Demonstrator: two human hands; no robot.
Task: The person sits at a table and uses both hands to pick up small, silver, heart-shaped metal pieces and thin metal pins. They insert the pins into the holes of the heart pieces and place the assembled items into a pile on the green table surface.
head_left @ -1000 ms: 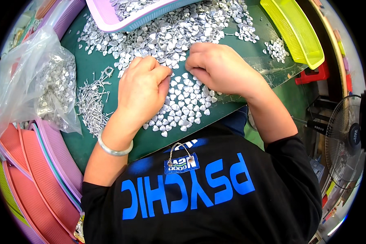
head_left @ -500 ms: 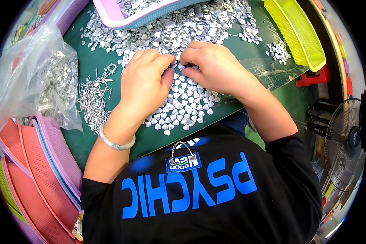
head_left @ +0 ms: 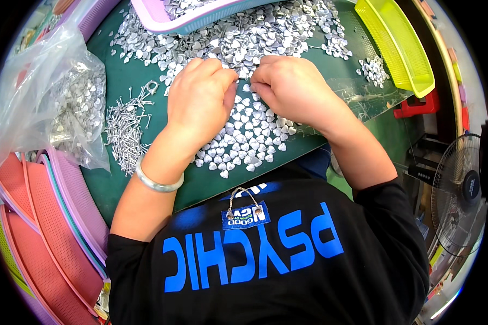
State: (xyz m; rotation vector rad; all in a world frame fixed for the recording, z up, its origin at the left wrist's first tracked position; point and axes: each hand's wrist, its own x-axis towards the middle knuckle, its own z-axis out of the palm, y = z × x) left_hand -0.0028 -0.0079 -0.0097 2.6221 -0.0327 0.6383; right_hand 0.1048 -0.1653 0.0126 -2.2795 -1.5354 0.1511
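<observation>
My left hand [head_left: 201,97], with a silver bangle [head_left: 158,181] on its wrist, rests over the small silver hearts with its thumb and fingers pinched together. My right hand [head_left: 290,89] faces it from the right, fingers curled and thumb against the forefinger. Whatever is between the fingertips of either hand is too small or hidden to name. Below and between the hands, a patch of flat silver hearts [head_left: 245,142] lies spread in a single layer. Beyond the fingertips a thick heap of silver hearts [head_left: 244,40] covers the green table [head_left: 146,197].
A purple and blue basket [head_left: 211,19] stands on the heap. Thin silver pins [head_left: 126,132] lie at left, beside a clear plastic bag [head_left: 32,108] of hearts. Pink baskets [head_left: 49,233] are stacked lower left. At right are a lime basket [head_left: 398,46] and a fan [head_left: 461,187].
My hands have drawn slightly apart, the right one shifting a little to the right. The fingers of both have closed tighter at the tips.
</observation>
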